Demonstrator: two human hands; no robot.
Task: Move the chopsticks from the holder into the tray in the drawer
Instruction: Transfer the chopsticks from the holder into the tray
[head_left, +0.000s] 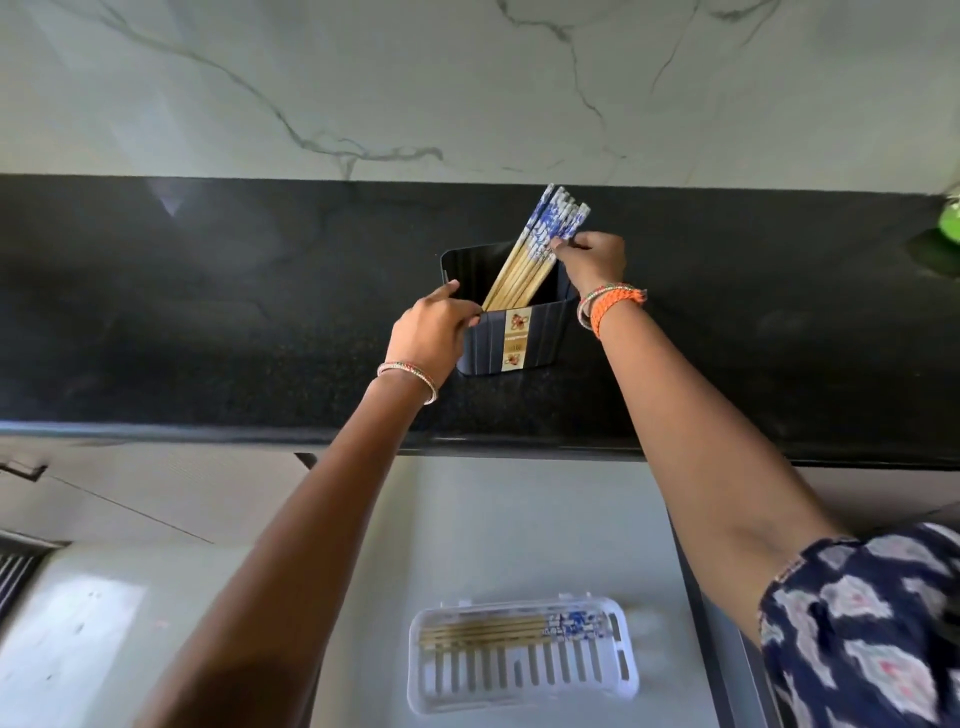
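Note:
A dark ribbed holder (543, 338) with a paper label stands on the black counter. Several bamboo chopsticks (524, 265) with blue-and-white tops lean in it, tilted to the right. My left hand (431, 332) grips the holder's left rim. My right hand (592, 260) pinches the patterned tops of the chopsticks at the holder's right side. Below, in the open drawer, a clear slotted tray (519, 675) holds a few chopsticks (498, 629) lying flat along its far side.
The black counter (208, 322) runs the full width under a white marble wall. A green object (950, 223) sits at the far right edge. The open drawer's pale floor (519, 530) surrounds the tray. A patterned sleeve (872, 623) fills the lower right.

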